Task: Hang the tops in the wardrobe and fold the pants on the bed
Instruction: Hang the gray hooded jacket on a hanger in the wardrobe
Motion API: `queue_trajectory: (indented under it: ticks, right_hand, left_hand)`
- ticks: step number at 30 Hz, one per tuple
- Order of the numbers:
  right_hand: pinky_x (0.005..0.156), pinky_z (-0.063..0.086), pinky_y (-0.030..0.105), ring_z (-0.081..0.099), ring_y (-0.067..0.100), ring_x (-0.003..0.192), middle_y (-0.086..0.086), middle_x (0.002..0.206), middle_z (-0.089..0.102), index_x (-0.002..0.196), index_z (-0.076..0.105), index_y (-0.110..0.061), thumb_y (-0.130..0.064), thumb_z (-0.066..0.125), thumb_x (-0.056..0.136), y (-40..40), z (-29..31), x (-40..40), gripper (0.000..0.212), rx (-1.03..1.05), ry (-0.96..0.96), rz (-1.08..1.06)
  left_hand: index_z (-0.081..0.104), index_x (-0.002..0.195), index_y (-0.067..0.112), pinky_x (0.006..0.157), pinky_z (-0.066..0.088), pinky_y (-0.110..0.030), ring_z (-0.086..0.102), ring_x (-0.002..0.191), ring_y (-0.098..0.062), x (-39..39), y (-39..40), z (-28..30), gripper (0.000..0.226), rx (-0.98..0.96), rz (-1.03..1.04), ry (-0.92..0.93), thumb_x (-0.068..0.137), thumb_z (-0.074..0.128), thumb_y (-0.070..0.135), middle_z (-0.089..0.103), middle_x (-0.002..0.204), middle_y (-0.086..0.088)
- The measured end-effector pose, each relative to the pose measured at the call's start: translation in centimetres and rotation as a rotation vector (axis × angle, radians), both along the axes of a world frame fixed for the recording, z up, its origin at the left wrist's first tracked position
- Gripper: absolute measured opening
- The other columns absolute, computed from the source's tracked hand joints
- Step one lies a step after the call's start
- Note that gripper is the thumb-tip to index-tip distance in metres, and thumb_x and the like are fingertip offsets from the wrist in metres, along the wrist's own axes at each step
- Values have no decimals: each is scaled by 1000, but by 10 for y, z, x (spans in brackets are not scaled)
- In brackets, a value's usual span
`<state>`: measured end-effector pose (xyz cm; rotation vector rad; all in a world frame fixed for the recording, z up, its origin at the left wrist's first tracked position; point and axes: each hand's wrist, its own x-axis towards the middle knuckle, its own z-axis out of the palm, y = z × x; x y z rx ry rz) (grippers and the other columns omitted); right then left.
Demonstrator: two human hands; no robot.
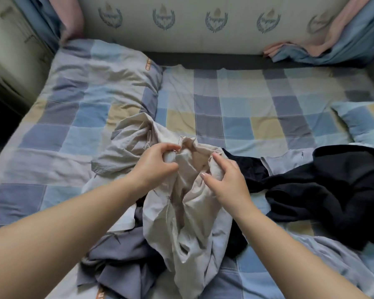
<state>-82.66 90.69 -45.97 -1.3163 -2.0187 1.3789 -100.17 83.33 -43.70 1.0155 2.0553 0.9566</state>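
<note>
Barely started here: I'm gripping the crumpled beige cotton garment (181,203) mid-bed, left hand (158,160) and right hand (225,180) fingers both curling into its fabric. The black clothes (333,190) and grey-purple piece (121,260) are lying unsorted on the checked bedsheet (235,104), nothing folded yet.

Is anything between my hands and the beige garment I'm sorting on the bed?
Nothing visible. The left hand and right hand both already grip the beige garment directly, bunching its upper edge.

A single head-worn view looks forward and steeply down, close over the bed (225,100), facing the far padded headboard (181,39).
</note>
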Motion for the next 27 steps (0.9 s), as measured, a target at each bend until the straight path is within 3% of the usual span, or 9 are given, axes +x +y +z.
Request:
queue_trajectory:
  ticks: [2,6,9,11,14,17,20,22,27]
  right_hand:
    - [85,25,-4,41,-1,115,-7,125,43,141,43,-18,-20,69,84,4,34,8,63,36,7,18]
    - [94,28,14,38,4,124,-4,134,38,145,34,-24,-30,71,82,5,111,27,74,145,0,64]
    - [94,27,18,31,2,120,-7,136,29,146,25,-38,-39,74,77,-4,167,39,84,267,13,141]
    - [96,28,20,31,7,125,-5,143,25,147,23,-37,-44,73,76,-10,190,41,87,351,-38,207]
    - [109,31,32,23,18,139,-2,151,16,149,18,-32,-50,71,76,-20,233,49,92,411,-89,276]
    - [108,36,43,28,23,138,-1,152,15,149,18,-34,-48,71,73,-30,267,57,94,415,-130,268]
    - [93,47,40,51,22,115,0,141,34,137,36,-38,-31,68,77,-40,296,68,68,433,-72,185]
    - [83,48,32,56,16,96,-2,116,54,120,53,-37,-18,61,81,-48,321,76,44,499,30,90]
    - [74,42,12,55,9,85,-3,92,61,109,70,-26,-5,59,84,-71,376,97,35,715,105,-90]
  left_hand:
    - [65,113,26,85,52,-25,63,94,-7,4,1,35,46,58,33,-69,76,60,-1,66,107,5]
    - [67,109,29,50,45,-14,56,53,0,19,0,117,50,171,62,-159,74,55,-5,67,92,1]
    - [67,104,35,49,45,-16,57,52,-1,38,-2,179,51,229,49,-152,72,57,-3,68,87,5]
    - [68,100,34,51,48,-21,59,55,-4,49,-3,208,49,256,23,-181,71,56,-4,69,86,2]
    - [69,98,30,73,55,-39,66,73,-18,73,-10,256,47,329,-16,-283,66,56,-2,71,98,-6]
    - [73,92,34,71,54,-37,63,71,-18,93,-15,299,46,397,-51,-344,60,57,5,72,85,5]
    - [75,91,34,61,52,-25,61,68,-16,110,-17,340,47,465,-132,-432,61,55,4,70,82,2]
    - [74,93,30,59,52,-24,61,69,-17,116,-23,369,47,516,-182,-475,62,55,2,68,87,-2]
    - [61,123,17,81,55,-29,66,91,-19,118,-44,402,48,577,-227,-453,80,67,-5,67,110,-10]
